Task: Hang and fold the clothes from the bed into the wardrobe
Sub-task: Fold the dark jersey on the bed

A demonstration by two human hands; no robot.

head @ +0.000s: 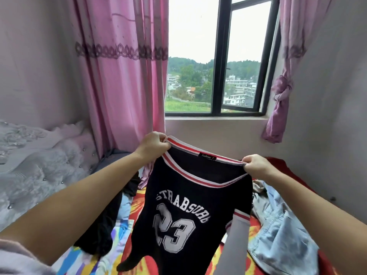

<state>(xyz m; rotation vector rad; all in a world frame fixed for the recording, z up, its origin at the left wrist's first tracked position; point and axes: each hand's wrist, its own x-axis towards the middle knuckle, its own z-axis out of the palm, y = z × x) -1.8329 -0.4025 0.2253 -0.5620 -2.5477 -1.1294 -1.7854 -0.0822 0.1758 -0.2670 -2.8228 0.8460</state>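
Holding up a dark jersey (190, 205) over the bed, I see both of the person's bare arms reach forward from the bottom corners of the view. The left hand (153, 144) pinches the collar's left end, fingers curled tight on the red-and-white striped trim. The right hand (256, 165) pinches the collar's right end the same way, so the neck opening is stretched wide between them. The jersey hangs down toward me, showing white letters and a large number 23 on its front, with a small label inside the collar. One grey sleeve (236, 235) with a red-and-white band hangs at the right. Below it lies a bedspread (137, 205) in bright red, orange and blue. A black garment (103, 225) lies on the bed at the left, and pale blue denim (282, 235) is heaped on the right. A padded grey headboard (35, 165) stands at the far left. Ahead is a window (218, 56) with a black frame, pink curtains (123, 66) beside it, and hills and buildings outside.
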